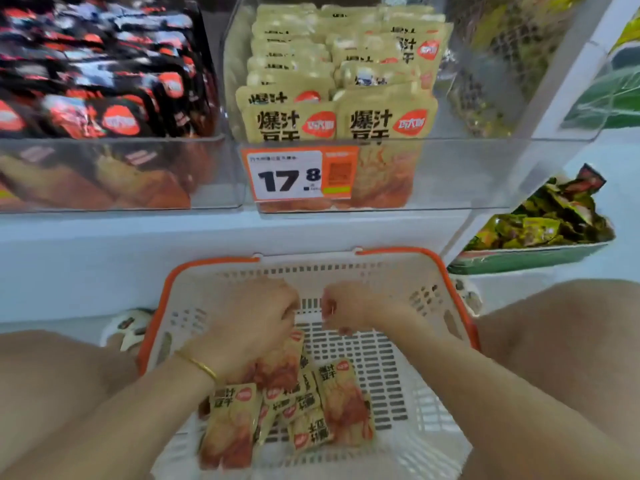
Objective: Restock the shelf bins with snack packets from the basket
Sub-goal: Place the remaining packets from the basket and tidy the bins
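Note:
A white basket with an orange rim (460,306) sits on the floor between my knees. Several beige-and-orange snack packets (341,400) lie loose in its near left part. My left hand (252,320) is down inside the basket, its fingers closed over a snack packet (282,362) at the top of that pile. My right hand (346,310) hovers beside it over the bare basket floor, fingers curled in, with nothing visible in them. Straight above, the clear middle shelf bin (450,174) holds rows of the same beige packets (384,123).
An orange price tag reading 17.8 (287,178) hangs on the middle bin's front. The left bin (207,174) holds black-and-red packets. A green tray of green packets (540,223) sits lower right. My knees flank the basket against the white shelf base (173,244).

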`<state>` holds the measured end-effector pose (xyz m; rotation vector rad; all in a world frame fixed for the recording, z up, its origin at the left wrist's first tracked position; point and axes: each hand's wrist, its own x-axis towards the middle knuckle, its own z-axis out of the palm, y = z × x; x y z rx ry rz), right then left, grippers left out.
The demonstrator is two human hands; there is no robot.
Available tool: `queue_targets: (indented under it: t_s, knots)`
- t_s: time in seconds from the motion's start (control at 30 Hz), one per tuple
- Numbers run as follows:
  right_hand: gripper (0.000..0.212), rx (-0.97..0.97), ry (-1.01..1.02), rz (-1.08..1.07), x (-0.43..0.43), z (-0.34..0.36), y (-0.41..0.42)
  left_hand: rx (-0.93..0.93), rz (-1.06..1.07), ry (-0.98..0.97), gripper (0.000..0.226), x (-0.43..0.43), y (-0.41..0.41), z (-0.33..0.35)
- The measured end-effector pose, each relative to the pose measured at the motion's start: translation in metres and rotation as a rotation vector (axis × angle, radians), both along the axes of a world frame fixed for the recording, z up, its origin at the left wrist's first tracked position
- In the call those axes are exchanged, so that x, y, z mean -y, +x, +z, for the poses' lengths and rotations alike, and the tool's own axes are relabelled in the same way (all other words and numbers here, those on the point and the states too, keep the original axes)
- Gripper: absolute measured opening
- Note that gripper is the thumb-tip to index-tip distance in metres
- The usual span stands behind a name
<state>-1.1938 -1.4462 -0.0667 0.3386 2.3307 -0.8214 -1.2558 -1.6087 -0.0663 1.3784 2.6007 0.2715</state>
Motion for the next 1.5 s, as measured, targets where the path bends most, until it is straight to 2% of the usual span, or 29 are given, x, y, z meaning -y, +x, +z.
queue_targets:
  t_s: [0.1, 0.2, 0.33, 0.4, 0.53, 0.63, 0.7, 0.73, 0.8, 0.83, 0.87, 0.97, 1.07, 1.13, 1.2, 1.27, 1.4, 1.5]
  knots:
    - [0.037, 0.135, 0.152, 0.167, 0.007, -0.100, 0.010, 0.035, 0.039, -0.051, 0.023, 0.002, -0.004, -0.017]
    - [0.058, 0.181, 0.260, 0.103, 0.010, -0.176, 0.040, 0.070, 0.033, -0.082, 0.023, 0.001, -0.004, -0.029]
    - [0.102, 0.276, 0.283, 0.076, 0.017, -0.218, 0.060, 0.093, 0.016, -0.170, 0.021, 0.000, -0.001, -0.041]
    - [0.111, 0.280, 0.325, 0.066, 0.026, -0.224, 0.062, 0.136, 0.040, -0.201, 0.018, -0.001, -0.002, -0.044]
    - [0.106, 0.267, 0.349, -0.046, 0.044, -0.223, 0.064, 0.209, 0.086, -0.221, 0.020, -0.005, -0.005, -0.049]
    - [0.100, 0.258, 0.264, -0.266, 0.050, -0.223, 0.064, 0.246, 0.109, -0.211, 0.023, -0.006, -0.003, -0.053]
    - [0.087, 0.257, 0.197, -0.473, 0.048, -0.223, 0.064, 0.261, 0.095, -0.231, 0.024, -0.006, -0.001, -0.054]
    - [0.071, 0.276, 0.160, -0.553, 0.045, -0.222, 0.064, 0.266, 0.085, -0.244, 0.024, -0.006, -0.001, -0.055]
    - [0.028, 0.291, 0.108, -0.616, 0.037, -0.210, 0.061, 0.270, 0.080, -0.248, 0.025, -0.006, -0.001, -0.055]
    - [0.014, 0.296, 0.102, -0.609, 0.032, -0.201, 0.059, 0.266, 0.081, -0.246, 0.025, -0.007, 0.000, -0.056]
    - [0.012, 0.296, 0.095, -0.592, 0.025, -0.191, 0.055, 0.257, 0.078, -0.243, 0.025, -0.008, 0.000, -0.055]
    - [0.039, 0.268, 0.013, -0.562, -0.001, -0.148, 0.035, 0.254, 0.067, -0.232, 0.029, -0.015, -0.001, -0.051]
    - [0.042, 0.155, -0.200, -0.613, -0.024, -0.075, 0.017, 0.365, 0.091, -0.127, 0.042, -0.027, -0.002, -0.029]
    - [0.045, 0.076, -0.328, -0.638, -0.035, -0.025, 0.017, 0.423, 0.098, -0.019, 0.035, -0.039, -0.001, -0.004]
    - [0.038, -0.024, -0.387, -0.610, -0.043, 0.016, 0.027, 0.465, 0.119, 0.117, 0.020, -0.050, -0.001, 0.026]
    - [0.029, -0.143, -0.456, -0.587, -0.047, 0.053, 0.044, 0.478, 0.094, 0.222, 0.019, -0.059, -0.001, 0.060]
    - [0.035, -0.362, -0.533, -0.550, -0.062, 0.124, 0.074, 0.400, -0.023, 0.392, 0.010, -0.080, 0.011, 0.132]
    - [0.020, -0.653, -0.548, -0.659, -0.084, 0.177, 0.078, 0.428, 0.080, 0.720, 0.006, -0.097, 0.015, 0.182]
